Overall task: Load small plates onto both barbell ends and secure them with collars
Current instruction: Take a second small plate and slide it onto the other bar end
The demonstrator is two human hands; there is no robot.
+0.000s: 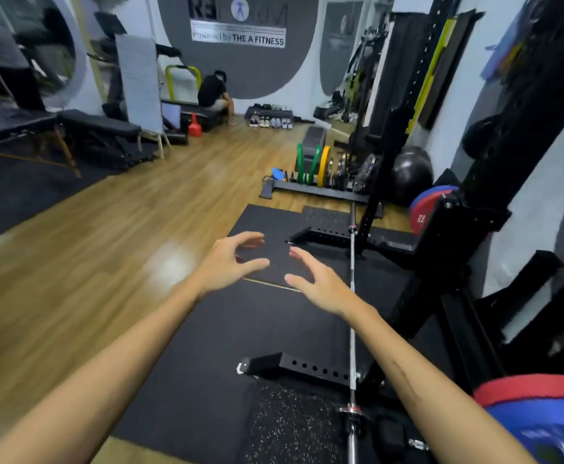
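Observation:
A silver barbell (352, 333) lies along the black rubber mat, running away from me beside the black rack, with bare sleeves at both visible ends. My left hand (230, 262) and my right hand (317, 283) reach out in front of me above the mat, left of the bar, fingers spread and loosely bent, holding nothing. Small metal plates (339, 170) stand in a floor plate rack (320, 190) farther ahead, next to green and yellow plates (322, 165). I cannot make out any collars.
Black rack feet (307, 365) cross the mat near the bar. Red and blue bumper plates (538, 413) sit at the lower right, with more (424, 209) by the rack upright (384, 155). A person (213, 92) crouches at the far wall. Benches (99, 125) stand on the left.

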